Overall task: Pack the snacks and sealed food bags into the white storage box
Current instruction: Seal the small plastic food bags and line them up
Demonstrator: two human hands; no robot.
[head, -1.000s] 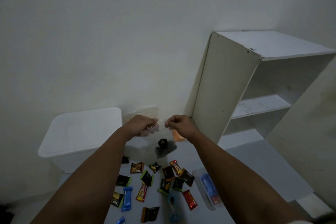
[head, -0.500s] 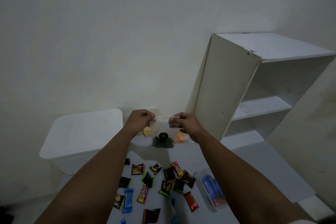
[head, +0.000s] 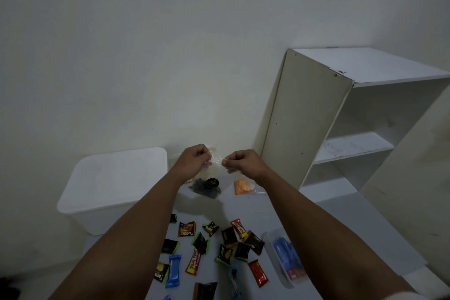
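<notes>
Both hands hold a clear sealed food bag [head: 216, 162] up by its top edge, above the table. My left hand [head: 193, 162] pinches its left corner and my right hand [head: 239, 163] pinches its right corner. Dark pieces [head: 207, 186] show at the bag's bottom. A bag of orange food [head: 241, 186] lies on the table below my right hand. The white storage box [head: 114, 180] stands at the left with its lid on. Several small snack packets [head: 229, 243] lie scattered on the table nearer to me.
A white open shelf unit [head: 341, 129] stands at the right, against the wall. A clear tub with blue packets [head: 285, 258] sits at the table's right edge. A white wall lies close behind the table [head: 246, 207].
Both hands lifted the clear bag higher and a little farther from me, drawing closer together at its top edge. The bag's dark contents rose with it.
</notes>
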